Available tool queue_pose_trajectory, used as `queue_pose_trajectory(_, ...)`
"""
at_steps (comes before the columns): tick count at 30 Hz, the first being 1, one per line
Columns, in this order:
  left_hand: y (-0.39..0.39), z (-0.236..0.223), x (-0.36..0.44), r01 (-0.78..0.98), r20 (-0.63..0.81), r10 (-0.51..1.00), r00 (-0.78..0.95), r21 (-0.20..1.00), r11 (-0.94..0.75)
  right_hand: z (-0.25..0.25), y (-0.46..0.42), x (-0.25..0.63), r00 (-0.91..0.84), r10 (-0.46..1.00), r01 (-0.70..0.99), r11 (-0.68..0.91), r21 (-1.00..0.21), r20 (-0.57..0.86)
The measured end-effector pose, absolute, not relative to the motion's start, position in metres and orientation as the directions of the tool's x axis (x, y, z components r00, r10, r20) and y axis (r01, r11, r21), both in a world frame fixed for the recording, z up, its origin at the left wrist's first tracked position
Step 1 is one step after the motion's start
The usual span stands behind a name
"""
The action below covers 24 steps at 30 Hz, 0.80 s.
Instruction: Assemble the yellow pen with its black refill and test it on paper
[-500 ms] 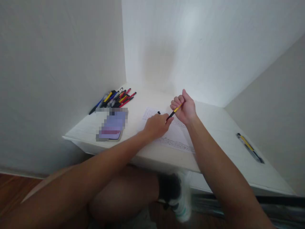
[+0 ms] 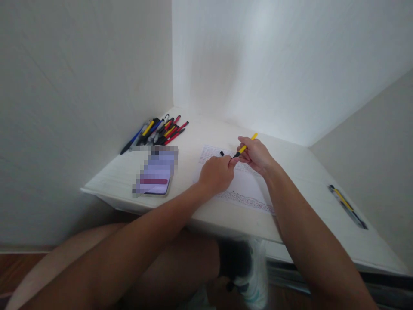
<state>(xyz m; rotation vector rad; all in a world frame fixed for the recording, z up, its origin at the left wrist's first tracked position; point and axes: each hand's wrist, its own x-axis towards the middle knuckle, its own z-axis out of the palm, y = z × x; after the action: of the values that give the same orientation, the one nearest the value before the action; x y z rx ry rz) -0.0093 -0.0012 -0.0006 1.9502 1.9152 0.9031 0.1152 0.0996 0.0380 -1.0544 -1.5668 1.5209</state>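
My right hand point(image 2: 256, 155) pinches a yellow pen with a black tip point(image 2: 245, 147), held slantwise above a white sheet of paper with scribbles point(image 2: 240, 183) on the white table point(image 2: 303, 189). My left hand point(image 2: 217, 173) is closed, its fingers meeting the pen's black tip. Between its fingertips sits a small black piece point(image 2: 222, 153), perhaps a cap. Both hands hover over the upper part of the sheet.
A pile of several red, yellow, blue and black pens point(image 2: 158, 129) lies at the table's far left by the wall. A phone point(image 2: 156, 174) lies in front of it. Two pens point(image 2: 347, 206) lie at the right edge. My knees and a shoe point(image 2: 251, 280) show below.
My right hand has turned from a fist round the pen to a fingertip pinch, with the yellow end now sticking up. The left hand stays at the pen's tip.
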Motion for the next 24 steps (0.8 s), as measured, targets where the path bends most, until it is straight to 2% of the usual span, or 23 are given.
queue_pose_trajectory(6,0.005,-0.001,-0.012,0.7,0.262,0.965,-0.03,0.695,-0.167,0.04,0.097,0.113,-0.433,0.9,0.045,-0.043,-0.998,-0.058)
queue_pose_trajectory(10,0.007,-0.005,-0.014,0.568,0.281,0.96,-0.011,0.792,-0.226,0.038,0.099,0.114,-0.457,0.888,0.042,-0.043,-0.998,-0.057)
queue_pose_trajectory(12,0.007,-0.004,-0.014,0.418,0.21,0.978,-0.017,0.89,-0.184,0.038,0.1,0.115,-0.491,0.87,0.021,-0.033,-0.999,-0.038)
queue_pose_trajectory(14,0.005,-0.001,-0.013,0.156,0.055,0.998,0.039,0.986,-0.06,0.039,0.1,0.116,-0.513,0.858,-0.018,-0.02,-1.0,-0.008)
queue_pose_trajectory(16,0.003,0.003,-0.013,-0.112,-0.053,0.983,0.177,0.991,0.073,0.039,0.1,0.117,-0.518,0.855,-0.058,-0.004,-0.998,0.026)
queue_pose_trajectory(18,0.002,0.006,-0.014,-0.235,-0.071,0.964,0.257,0.963,0.134,0.039,0.101,0.119,-0.531,0.847,-0.062,-0.004,-0.998,0.029)
queue_pose_trajectory(19,0.002,0.007,-0.014,-0.233,-0.074,0.969,0.234,0.964,0.13,0.039,0.102,0.12,-0.544,0.839,-0.05,-0.011,-0.999,0.018)
queue_pose_trajectory(21,0.002,0.006,-0.014,-0.104,-0.038,0.997,0.063,0.994,0.044,0.039,0.104,0.123,-0.575,0.818,-0.019,-0.04,-0.999,-0.022)
queue_pose_trajectory(23,0.002,0.004,-0.016,0.186,0.142,0.977,-0.159,0.976,-0.112,0.038,0.108,0.126,-0.591,0.805,-0.006,-0.06,-0.998,-0.045)
queue_pose_trajectory(24,0.002,0.002,-0.017,0.361,0.261,0.937,-0.231,0.918,-0.166,0.038,0.11,0.127,-0.588,0.807,-0.009,-0.062,-0.998,-0.045)
